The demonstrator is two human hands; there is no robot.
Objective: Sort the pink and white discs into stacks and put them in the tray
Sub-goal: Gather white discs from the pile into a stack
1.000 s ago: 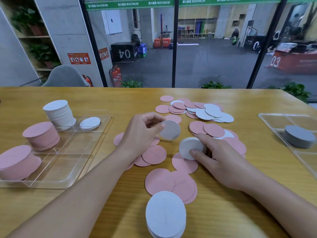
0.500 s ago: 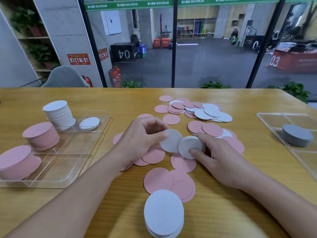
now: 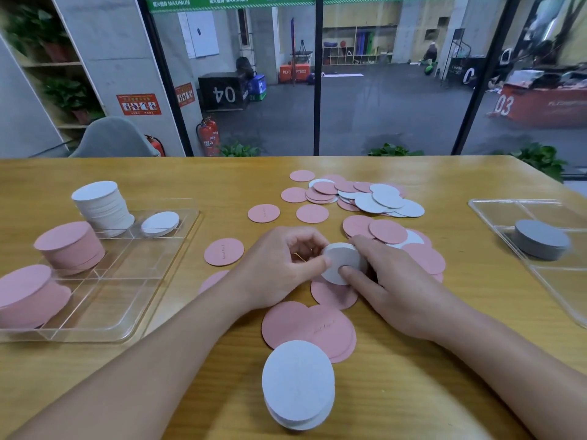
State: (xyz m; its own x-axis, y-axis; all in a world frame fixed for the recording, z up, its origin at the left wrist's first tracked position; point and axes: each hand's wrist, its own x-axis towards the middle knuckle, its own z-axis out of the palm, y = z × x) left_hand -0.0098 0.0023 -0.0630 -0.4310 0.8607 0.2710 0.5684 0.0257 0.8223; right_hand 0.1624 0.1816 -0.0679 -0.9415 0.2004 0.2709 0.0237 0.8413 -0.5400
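While both forearms reach over the wooden table (image 3: 413, 392), the left hand (image 3: 279, 268) and right hand (image 3: 390, 281) curl round a small stack of white round discs (image 3: 341, 262), right of the clear plastic tray (image 3: 104, 296), before a glass wall (image 3: 381, 90).

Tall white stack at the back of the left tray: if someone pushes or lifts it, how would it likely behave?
The white stack already leans, its discs stepped sideways, so a push near the top would probably shear or topple it. The discs look thin and flat, so likely light; lifting may need a grip round the whole column. The tray has low walls, so it would catch little.
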